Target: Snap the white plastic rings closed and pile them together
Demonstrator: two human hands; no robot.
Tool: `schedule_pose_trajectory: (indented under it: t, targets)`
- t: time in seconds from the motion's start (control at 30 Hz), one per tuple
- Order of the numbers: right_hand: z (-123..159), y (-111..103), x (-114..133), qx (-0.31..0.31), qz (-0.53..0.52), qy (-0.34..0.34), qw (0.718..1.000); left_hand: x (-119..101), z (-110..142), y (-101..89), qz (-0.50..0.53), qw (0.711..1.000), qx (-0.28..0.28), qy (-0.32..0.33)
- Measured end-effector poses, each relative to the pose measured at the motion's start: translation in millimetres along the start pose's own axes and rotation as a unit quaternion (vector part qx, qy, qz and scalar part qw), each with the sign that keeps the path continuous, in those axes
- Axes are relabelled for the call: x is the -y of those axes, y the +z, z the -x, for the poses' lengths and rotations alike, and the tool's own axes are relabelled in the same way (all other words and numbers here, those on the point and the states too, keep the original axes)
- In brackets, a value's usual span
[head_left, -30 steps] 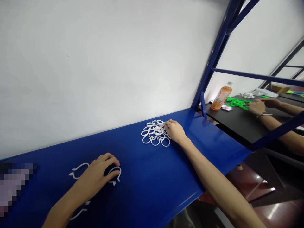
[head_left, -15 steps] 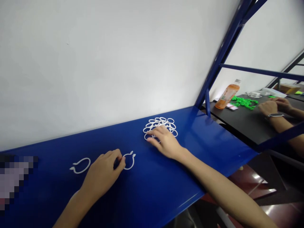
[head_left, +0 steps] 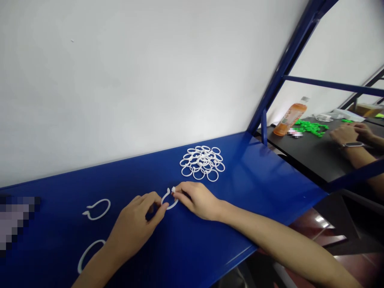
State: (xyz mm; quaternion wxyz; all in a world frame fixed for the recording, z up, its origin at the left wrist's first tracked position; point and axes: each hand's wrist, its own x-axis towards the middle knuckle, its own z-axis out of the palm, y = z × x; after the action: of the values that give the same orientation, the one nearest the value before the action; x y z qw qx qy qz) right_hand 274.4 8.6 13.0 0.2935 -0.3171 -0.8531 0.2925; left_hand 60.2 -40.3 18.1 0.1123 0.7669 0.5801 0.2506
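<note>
Between my hands is a white plastic curtain ring [head_left: 172, 207] with an open gap and small knobbed ends pointing up. My left hand [head_left: 139, 220] pinches its left side between thumb and fingertips. At its right end, my right hand [head_left: 198, 200] pinches it close to the knob. Farther back lies a pile of similar white rings [head_left: 199, 173], many linked or overlapping. To the left of my left hand rests an open ring [head_left: 99, 209] on the blue tabletop [head_left: 144, 172]. Nearer me, another ring [head_left: 85, 256] is partly hidden behind my left forearm.
A white wall [head_left: 150, 80] runs along the table's back edge. Blue frame bars [head_left: 282, 76] rise at the right. Past them, another person's hands [head_left: 348, 134] are at a black table [head_left: 309, 156] with green pieces [head_left: 312, 127] and an orange drink bottle [head_left: 291, 118].
My right hand has come off the ring pile, moved left and toward me, and taken hold of the ring in my left hand. The left hand has shifted slightly right with it.
</note>
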Motion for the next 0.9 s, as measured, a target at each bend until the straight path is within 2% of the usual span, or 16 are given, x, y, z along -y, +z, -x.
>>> schedule_pose_trajectory:
  t: [0.27,0.37,0.47,0.63,0.83,0.9]
  targets:
    - [1,-3,-1,0.03,0.094,-0.103,0.99,-2,-4,-0.5,0.19,0.977,0.064,-0.067]
    - [2,-6,2,0.044,0.139,-0.12,0.982,-3,-4,1.0,0.25,0.961,0.09,-0.074]
    - [3,-6,4,0.049,0.16,-0.126,0.978,-1,-4,1.6,0.292,0.948,0.092,-0.083]
    - [3,-2,4,0.059,0.144,-0.112,0.981,8,-6,3.0,0.238,0.963,0.088,-0.094]
    - [3,5,-2,0.036,0.026,-0.073,0.996,9,-5,4.2,0.227,0.971,0.052,-0.058]
    - [3,4,0,0.019,0.015,-0.05,0.998,9,-6,4.9,0.231,0.971,0.039,-0.047]
